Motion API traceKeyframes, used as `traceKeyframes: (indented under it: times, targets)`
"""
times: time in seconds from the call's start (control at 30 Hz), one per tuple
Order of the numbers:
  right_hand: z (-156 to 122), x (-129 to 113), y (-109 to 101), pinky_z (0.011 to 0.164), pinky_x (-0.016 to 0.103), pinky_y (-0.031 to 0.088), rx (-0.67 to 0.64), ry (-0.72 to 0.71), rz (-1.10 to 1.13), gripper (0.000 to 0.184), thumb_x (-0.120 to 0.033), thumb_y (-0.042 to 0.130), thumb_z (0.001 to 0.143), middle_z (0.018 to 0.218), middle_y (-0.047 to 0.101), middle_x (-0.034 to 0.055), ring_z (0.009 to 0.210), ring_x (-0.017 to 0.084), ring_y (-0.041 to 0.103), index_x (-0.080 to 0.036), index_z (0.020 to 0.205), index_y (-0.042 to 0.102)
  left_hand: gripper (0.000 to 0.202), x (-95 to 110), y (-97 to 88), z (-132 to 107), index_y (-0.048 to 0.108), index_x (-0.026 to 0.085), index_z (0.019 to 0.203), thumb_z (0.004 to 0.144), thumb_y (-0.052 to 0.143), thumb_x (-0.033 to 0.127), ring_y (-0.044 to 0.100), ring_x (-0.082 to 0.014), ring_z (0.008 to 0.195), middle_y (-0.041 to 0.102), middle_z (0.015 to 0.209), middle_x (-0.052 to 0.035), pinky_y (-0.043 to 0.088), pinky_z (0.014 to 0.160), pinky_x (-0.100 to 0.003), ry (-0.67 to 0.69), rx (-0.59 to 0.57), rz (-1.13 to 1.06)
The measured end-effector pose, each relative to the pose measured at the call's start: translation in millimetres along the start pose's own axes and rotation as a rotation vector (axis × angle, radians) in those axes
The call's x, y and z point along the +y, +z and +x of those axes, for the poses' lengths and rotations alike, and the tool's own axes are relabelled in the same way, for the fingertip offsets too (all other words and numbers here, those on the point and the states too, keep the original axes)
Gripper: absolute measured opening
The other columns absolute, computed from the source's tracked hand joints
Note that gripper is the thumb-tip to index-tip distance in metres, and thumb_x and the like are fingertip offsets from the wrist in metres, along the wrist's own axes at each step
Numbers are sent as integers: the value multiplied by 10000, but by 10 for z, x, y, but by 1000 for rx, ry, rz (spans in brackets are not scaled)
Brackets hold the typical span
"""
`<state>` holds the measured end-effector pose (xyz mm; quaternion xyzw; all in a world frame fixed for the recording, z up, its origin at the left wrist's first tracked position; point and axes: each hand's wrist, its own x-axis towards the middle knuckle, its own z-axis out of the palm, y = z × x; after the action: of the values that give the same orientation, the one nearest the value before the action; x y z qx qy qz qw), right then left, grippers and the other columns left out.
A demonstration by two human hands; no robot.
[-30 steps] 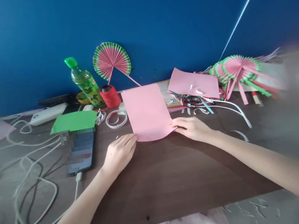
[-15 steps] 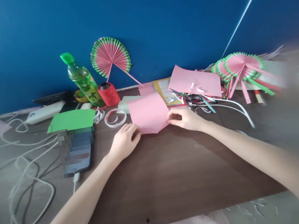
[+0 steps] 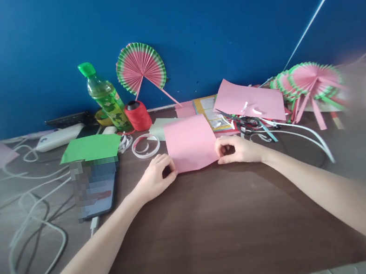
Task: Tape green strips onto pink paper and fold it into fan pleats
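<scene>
A pink sheet of paper [image 3: 190, 143], folded over on itself, lies on the dark wooden table [image 3: 199, 228] in front of me. My left hand [image 3: 156, 178] pinches its near left corner with curled fingers. My right hand [image 3: 237, 150] pinches the near right corner the same way. Both hands rest on the table at the sheet's near edge.
A phone [image 3: 95, 186] with a white cable [image 3: 34, 239] lies left. Behind stand a green bottle [image 3: 105, 98], red thread spool [image 3: 137, 115], tape ring [image 3: 145, 145], green paper [image 3: 92, 148] and a paper fan [image 3: 141, 67] against the blue wall. Scissors [image 3: 247, 123], pink paper [image 3: 250, 99] and more fans [image 3: 308, 82] lie right.
The long pink sheet has been folded in half, its near edge brought up and over. Both hands now pinch the corners of the shorter folded sheet.
</scene>
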<state>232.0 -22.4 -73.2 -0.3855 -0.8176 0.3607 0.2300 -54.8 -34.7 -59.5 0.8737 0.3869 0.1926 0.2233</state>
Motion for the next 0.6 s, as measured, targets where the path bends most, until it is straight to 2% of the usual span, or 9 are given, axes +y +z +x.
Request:
traceKeyframes:
  times: [0.17, 0.37, 0.6]
  targets:
    - [-13, -36, -14, 748, 306, 357, -84, -99, -125, 243, -354, 684, 711, 777, 518, 16, 787, 160, 434, -186, 656, 517, 98, 28, 6, -27, 451, 181, 704, 802, 449, 179, 447, -162, 794, 509, 773, -13, 377, 782, -317, 32, -57, 86]
    - [-11, -32, 42, 714, 302, 357, -6, -72, -105, 282, -378, 586, 794, 753, 490, 18, 753, 153, 437, -182, 620, 485, 119, -25, 29, 1, 492, 174, 729, 828, 447, 223, 446, -169, 855, 505, 858, -33, 379, 841, -339, -13, -14, 21]
    - [-16, -16, 69, 690, 291, 389, 6, -6, -42, 243, -333, 584, 781, 833, 441, 12, 714, 122, 463, -178, 623, 483, 133, -60, 45, 35, 521, 165, 720, 818, 475, 242, 421, -189, 896, 477, 899, -49, 354, 898, -387, -52, -39, 42]
